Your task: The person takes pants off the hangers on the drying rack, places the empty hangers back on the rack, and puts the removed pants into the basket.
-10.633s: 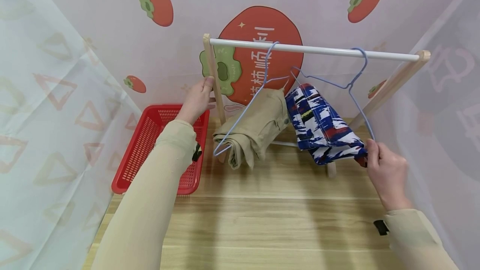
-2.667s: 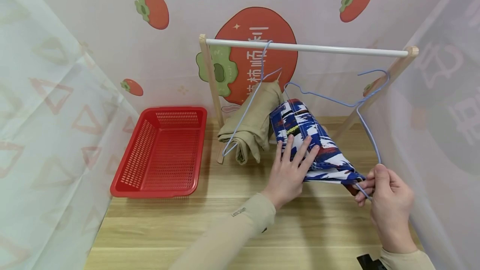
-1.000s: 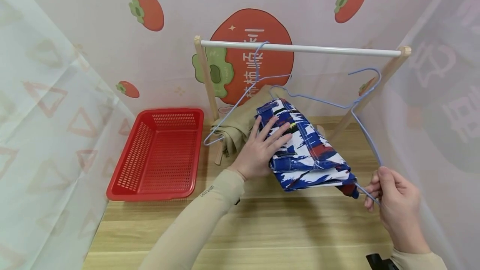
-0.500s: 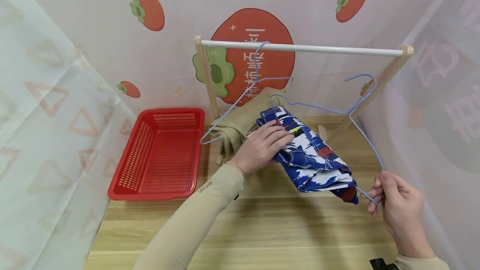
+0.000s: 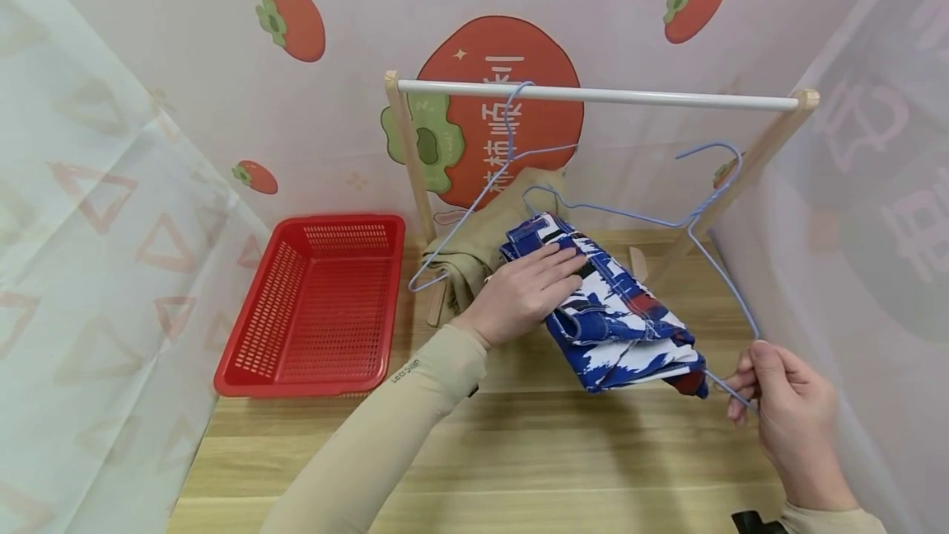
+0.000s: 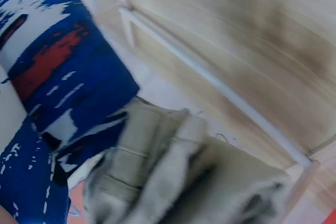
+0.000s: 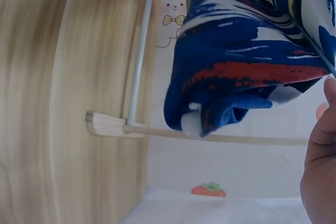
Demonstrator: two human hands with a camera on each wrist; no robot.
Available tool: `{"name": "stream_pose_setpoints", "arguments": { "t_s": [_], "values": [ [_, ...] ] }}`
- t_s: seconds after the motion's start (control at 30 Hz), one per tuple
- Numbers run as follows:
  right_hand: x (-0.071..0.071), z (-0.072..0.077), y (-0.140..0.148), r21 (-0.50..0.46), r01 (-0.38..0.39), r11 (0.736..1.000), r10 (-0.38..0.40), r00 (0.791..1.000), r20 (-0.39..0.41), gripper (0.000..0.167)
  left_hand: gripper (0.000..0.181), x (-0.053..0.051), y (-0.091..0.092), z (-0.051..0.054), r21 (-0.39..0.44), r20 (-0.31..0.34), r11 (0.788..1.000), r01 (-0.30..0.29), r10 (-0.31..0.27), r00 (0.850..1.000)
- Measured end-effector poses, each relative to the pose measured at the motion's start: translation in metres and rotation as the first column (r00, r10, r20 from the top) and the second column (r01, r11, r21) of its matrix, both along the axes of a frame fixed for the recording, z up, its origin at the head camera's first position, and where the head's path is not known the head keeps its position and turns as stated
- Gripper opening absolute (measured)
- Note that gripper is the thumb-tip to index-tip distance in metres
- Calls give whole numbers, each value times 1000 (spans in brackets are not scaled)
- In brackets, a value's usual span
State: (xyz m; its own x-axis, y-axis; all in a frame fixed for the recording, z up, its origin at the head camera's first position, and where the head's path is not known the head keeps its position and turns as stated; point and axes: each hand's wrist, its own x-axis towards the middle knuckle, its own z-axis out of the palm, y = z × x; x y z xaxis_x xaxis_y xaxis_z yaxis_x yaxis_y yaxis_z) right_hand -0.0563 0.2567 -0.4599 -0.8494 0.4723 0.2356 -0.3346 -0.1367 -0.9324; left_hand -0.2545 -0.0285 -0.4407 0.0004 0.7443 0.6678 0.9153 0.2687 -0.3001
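In the head view, a blue wire hanger (image 5: pixel 652 222) stands off the rail, its hook free in the air. My right hand (image 5: pixel 797 406) pinches its lower right corner. Folded blue, white and red patterned pants (image 5: pixel 619 303) hang over the hanger's lower bar. My left hand (image 5: pixel 522 291) holds the pants at their left edge, fingers laid over the top; its thumb is hidden. Behind them, beige folded pants (image 5: pixel 489 229) hang on a second blue hanger (image 5: pixel 474 208) hooked on the white rail (image 5: pixel 630 96). The left wrist view shows both garments side by side.
A red plastic basket (image 5: pixel 337 311) stands on the wooden table (image 5: pixel 504 468) at the left. The rack's wooden posts, left post (image 5: pixel 409 155) and right post (image 5: pixel 756 159), flank the rail. White printed sheets (image 5: pixel 178 64) close in the back and sides.
The right hanger's hook has come off the rail and moved lower. My left hand has gone from the left post onto the patterned pants, its spread fingers drawing together. The right hand still grips the hanger.
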Motion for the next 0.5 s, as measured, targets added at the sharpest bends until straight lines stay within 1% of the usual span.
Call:
{"name": "stream_pose_setpoints", "arguments": {
  "t_s": [0.13, 0.23, 0.3, 0.33, 0.43, 0.47, 0.5],
  "values": [
    [-1, 4, 2, 85, 68, 994, -77, 991, 106, 32, 23, 5, 3, 7, 20, -31, 1000, -8, 9, 999],
    [-2, 6, 3, 183, 70, 981, -97, 985, 143, 31, 21, 8, 5, 10, 35, -31, 999, -12, 13, 999],
    [-1, 7, 3, 263, 63, 963, -107, 982, 157, 30, 20, 11, 6, 13, 51, -11, 999, -8, 9, 1000],
    [-2, 7, 3, 316, 62, 947, -118, 980, 162, 31, 19, 11, 6, 14, 59, 1, 998, -7, 7, 1000],
    [-2, 7, 2, 461, 70, 885, -164, 972, 168, 31, 19, 14, 7, 18, 85, 29, 996, -4, 2, 1000],
    [-3, 6, 3, 506, 78, 859, -187, 968, 168, 31, 19, 15, 8, 19, 93, 34, 996, -5, 2, 999],
    [-4, 5, 3, 553, 94, 828, -215, 964, 158, 31, 18, 16, 8, 20, 101, 36, 995, -9, 5, 999]
  ]
}}
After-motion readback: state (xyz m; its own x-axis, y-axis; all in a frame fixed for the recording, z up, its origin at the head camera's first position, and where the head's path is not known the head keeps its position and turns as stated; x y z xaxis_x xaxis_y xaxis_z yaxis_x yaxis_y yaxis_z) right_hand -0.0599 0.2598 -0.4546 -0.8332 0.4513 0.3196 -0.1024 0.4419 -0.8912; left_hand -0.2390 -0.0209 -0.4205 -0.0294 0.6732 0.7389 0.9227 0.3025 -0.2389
